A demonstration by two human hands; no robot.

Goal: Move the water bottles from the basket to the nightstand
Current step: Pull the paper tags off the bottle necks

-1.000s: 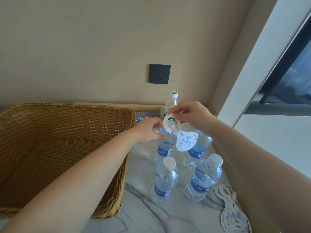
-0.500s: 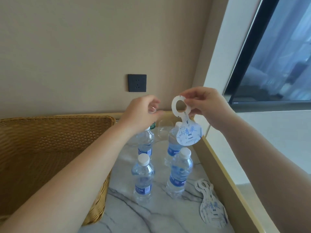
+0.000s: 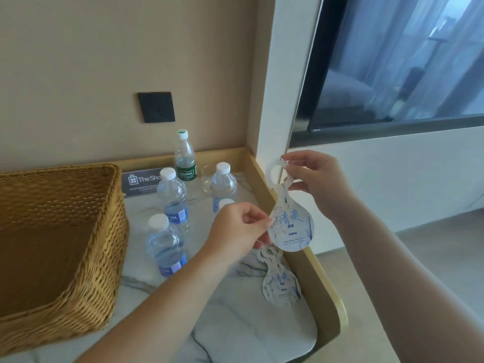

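Note:
Several clear water bottles with white caps and blue labels stand on the marble nightstand [image 3: 235, 323]: one at the front [image 3: 165, 247], one behind it [image 3: 172, 197], one further right [image 3: 223, 184], and another mostly hidden behind my left hand. The wicker basket [image 3: 104, 231] sits at the left and looks empty. A white and blue paper neck tag [image 3: 290, 226] hangs in the air above the nightstand's right rim. My right hand [image 3: 317, 182] pinches its ring end; my left hand [image 3: 238, 229] pinches its lower left edge.
A taller bottle with a green label [image 3: 185, 158] and a drinking glass [image 3: 207, 179] stand at the back by a dark sign [image 3: 141, 180]. More neck tags [image 3: 280, 281] lie by the gold rim [image 3: 322, 279]. A dark wall socket [image 3: 156, 107] and a window [image 3: 406, 61] are above.
The tag came off the rear bottle and moved right and down. My left hand left the bottle and took the tag's lower edge. The view swung right.

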